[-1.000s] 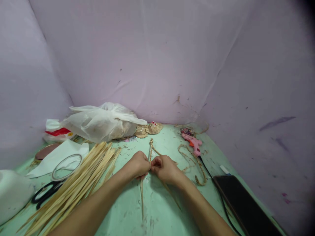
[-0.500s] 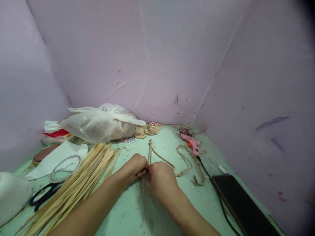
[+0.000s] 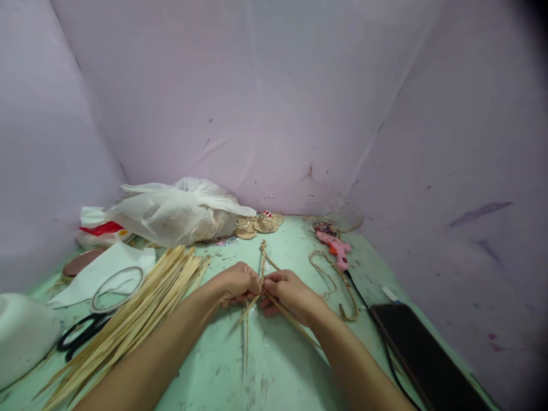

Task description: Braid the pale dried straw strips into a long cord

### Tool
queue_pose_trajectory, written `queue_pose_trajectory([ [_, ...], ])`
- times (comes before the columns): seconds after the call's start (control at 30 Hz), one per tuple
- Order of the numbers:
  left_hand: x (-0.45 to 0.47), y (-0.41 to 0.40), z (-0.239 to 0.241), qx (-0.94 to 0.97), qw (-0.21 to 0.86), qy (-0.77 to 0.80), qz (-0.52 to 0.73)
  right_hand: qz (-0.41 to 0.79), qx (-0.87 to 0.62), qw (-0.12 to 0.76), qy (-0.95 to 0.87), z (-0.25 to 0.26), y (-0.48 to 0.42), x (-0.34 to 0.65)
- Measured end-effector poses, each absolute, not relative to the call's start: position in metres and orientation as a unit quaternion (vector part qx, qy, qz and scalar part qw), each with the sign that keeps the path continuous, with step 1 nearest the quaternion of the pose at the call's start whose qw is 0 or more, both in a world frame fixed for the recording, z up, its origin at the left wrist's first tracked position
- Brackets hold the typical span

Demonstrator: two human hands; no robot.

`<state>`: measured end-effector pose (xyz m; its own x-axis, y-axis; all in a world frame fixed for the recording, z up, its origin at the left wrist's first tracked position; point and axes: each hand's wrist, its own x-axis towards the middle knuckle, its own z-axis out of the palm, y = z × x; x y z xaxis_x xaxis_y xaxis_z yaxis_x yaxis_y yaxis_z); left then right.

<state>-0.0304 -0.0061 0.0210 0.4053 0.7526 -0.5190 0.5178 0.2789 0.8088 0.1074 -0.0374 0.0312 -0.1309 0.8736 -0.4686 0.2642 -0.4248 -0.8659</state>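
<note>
A braided straw cord [image 3: 263, 258] runs from a knotted top end down to my two hands, which meet over the table's middle. My left hand [image 3: 240, 285] is closed, its fingers pinching the lower end of the braid. On the other side my right hand [image 3: 287, 294] grips a straw strand [image 3: 297, 324] that slants down to the right, past the wrist. Other thin strand ends [image 3: 246, 345] hang below the left fingers. A finished length of cord [image 3: 329, 273] curves over the table to the right, partly behind the right hand.
Pale straw strips [image 3: 141, 319] lie left, beside black scissors [image 3: 79, 337] and a clear ring [image 3: 117, 288]. A white plastic bag [image 3: 180, 214] and small woven hats [image 3: 268, 222] stand at the back. Right are a pink glue gun [image 3: 336, 248], its black cable [image 3: 387, 357] and a dark phone [image 3: 423, 357].
My right hand has turned and shifted slightly right, its fingers now showing at the braid. The strands below have spread apart, one slanting right. My left hand stays at the braid.
</note>
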Motion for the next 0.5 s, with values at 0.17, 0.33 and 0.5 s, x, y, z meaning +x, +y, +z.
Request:
queue_pose_trajectory([
  [0.17, -0.030, -0.007, 0.023, 0.613, 0.589, 0.520, 0.084, 0.582, -0.600, 0.265, -0.482, 0.016, -0.037, 0.102],
  [0.33, -0.028, -0.009, 0.028, 0.626, 0.557, 0.541, 0.070, 0.539, -0.604, 0.258, -0.528, 0.004, -0.031, 0.110],
  [0.5, -0.026, -0.010, 0.028, 0.632, 0.506, 0.585, 0.049, 0.496, -0.626, 0.254, -0.546, -0.002, -0.030, 0.109],
])
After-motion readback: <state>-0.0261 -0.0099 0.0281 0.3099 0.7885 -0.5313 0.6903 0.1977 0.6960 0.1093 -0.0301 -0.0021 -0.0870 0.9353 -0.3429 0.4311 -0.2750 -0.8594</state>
